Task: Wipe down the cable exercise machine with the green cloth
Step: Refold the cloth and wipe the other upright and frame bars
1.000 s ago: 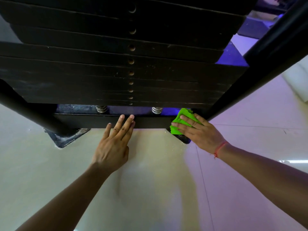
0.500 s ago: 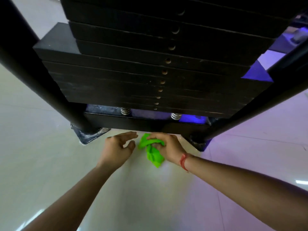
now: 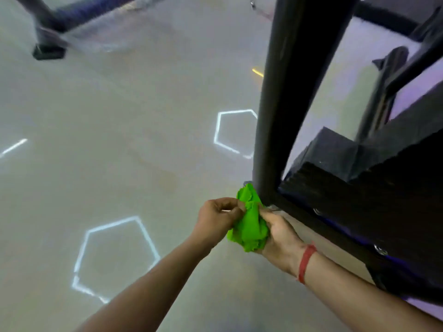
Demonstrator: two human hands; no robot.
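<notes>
The green cloth [image 3: 249, 224] is bunched up between both hands, just left of the black upright post [image 3: 282, 99] of the cable exercise machine. My right hand [image 3: 279, 233], with a red thread at the wrist, cups the cloth from below. My left hand [image 3: 217, 218] pinches its upper left edge. The cloth's top tip lies close to the foot of the post. The black weight stack [image 3: 374, 195] and base bar [image 3: 335, 226] fill the right side.
Pale glossy floor [image 3: 119, 140] spreads to the left, with bright hexagon light reflections. Another machine's dark leg and foot [image 3: 48, 50] stand at the far top left. More black frame tubes [image 3: 393, 75] rise behind the weight stack on the right.
The view has swung left, so the machine now sits at the right. Both hands have left the base bar, and the left hand has taken hold of the cloth too.
</notes>
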